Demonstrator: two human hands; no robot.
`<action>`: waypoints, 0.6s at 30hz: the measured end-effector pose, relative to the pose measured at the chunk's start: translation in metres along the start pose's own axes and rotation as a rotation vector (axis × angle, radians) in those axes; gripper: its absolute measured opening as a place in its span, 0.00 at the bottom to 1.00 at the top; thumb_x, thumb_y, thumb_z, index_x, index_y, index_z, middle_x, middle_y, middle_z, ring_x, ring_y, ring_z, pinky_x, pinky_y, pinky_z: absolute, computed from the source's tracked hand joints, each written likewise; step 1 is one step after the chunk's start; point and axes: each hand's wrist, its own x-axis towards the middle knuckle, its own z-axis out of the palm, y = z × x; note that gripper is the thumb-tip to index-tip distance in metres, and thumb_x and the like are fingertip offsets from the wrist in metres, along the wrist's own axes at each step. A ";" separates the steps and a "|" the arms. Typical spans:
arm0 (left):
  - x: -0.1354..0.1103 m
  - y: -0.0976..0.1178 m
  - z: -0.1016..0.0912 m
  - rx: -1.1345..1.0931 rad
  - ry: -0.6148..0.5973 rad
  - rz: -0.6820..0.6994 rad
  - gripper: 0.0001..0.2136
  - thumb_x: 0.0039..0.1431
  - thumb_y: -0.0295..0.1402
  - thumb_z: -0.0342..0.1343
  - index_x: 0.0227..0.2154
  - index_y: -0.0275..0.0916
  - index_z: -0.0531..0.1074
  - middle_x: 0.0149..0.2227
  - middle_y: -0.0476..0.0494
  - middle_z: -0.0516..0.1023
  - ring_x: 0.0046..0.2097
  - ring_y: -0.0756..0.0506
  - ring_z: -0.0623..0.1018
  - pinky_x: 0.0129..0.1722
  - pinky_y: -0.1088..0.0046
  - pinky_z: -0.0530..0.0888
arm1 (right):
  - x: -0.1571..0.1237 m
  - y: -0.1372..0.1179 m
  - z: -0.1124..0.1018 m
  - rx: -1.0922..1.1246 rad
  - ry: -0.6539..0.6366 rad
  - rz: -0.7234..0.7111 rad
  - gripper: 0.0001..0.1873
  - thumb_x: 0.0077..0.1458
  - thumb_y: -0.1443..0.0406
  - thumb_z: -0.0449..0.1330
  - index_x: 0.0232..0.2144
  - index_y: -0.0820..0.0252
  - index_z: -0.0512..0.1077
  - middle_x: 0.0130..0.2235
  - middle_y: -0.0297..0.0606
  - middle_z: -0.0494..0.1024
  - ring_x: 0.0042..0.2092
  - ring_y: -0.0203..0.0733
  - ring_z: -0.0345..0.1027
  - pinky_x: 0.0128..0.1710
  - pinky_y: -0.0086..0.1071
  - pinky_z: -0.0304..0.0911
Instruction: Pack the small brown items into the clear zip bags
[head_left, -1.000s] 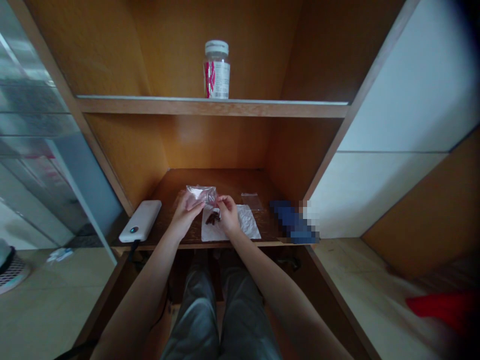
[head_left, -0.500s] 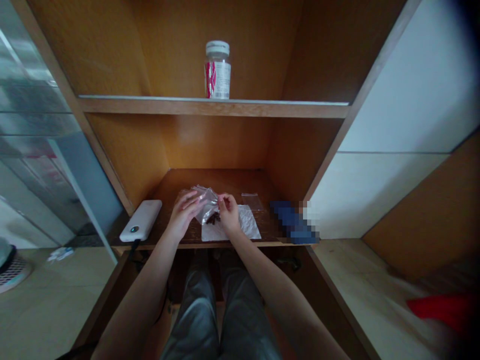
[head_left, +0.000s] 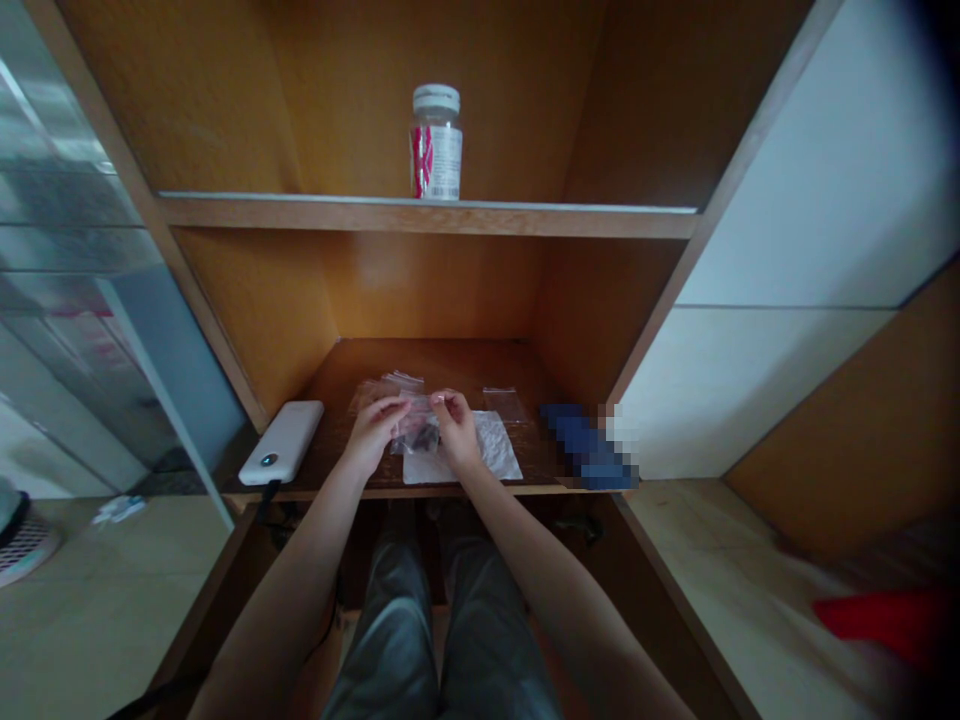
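My left hand (head_left: 373, 432) and my right hand (head_left: 457, 432) meet over the dark wooden desk shelf (head_left: 450, 365). Both pinch a small clear plastic bag (head_left: 415, 425) between them, fingers closed on its edges. Small dark brown pieces (head_left: 426, 440) lie under the bag on a white paper napkin (head_left: 491, 452). Whether any pieces are inside the bag I cannot tell. More clear bags (head_left: 390, 385) lie just behind my hands, and one flat clear bag (head_left: 502, 402) lies to the right.
A white power bank (head_left: 281, 442) lies at the desk's left front with a cable hanging off. A blurred blue object (head_left: 589, 445) sits at the right front. A white-lidded jar (head_left: 436, 142) stands on the upper shelf. Wooden cabinet walls enclose both sides.
The bag held up in my left hand has come down low over the dark pieces. My right hand has joined it at the bag's edge.
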 end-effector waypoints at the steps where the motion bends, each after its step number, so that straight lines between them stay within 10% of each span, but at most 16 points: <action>1: 0.001 -0.002 -0.001 -0.002 0.001 0.007 0.13 0.42 0.33 0.62 0.32 0.34 0.73 0.36 0.40 0.78 0.38 0.44 0.77 0.41 0.65 0.72 | 0.000 0.001 0.000 -0.006 -0.009 -0.008 0.08 0.49 0.60 0.56 0.28 0.58 0.69 0.35 0.37 0.70 0.39 0.38 0.64 0.44 0.34 0.59; 18: -0.010 -0.005 -0.002 -0.036 0.042 -0.091 0.12 0.43 0.36 0.61 0.29 0.34 0.70 0.26 0.44 0.78 0.27 0.46 0.78 0.30 0.68 0.75 | 0.001 0.017 -0.001 0.026 -0.100 -0.032 0.05 0.42 0.65 0.59 0.19 0.58 0.67 0.29 0.33 0.70 0.34 0.36 0.64 0.37 0.31 0.59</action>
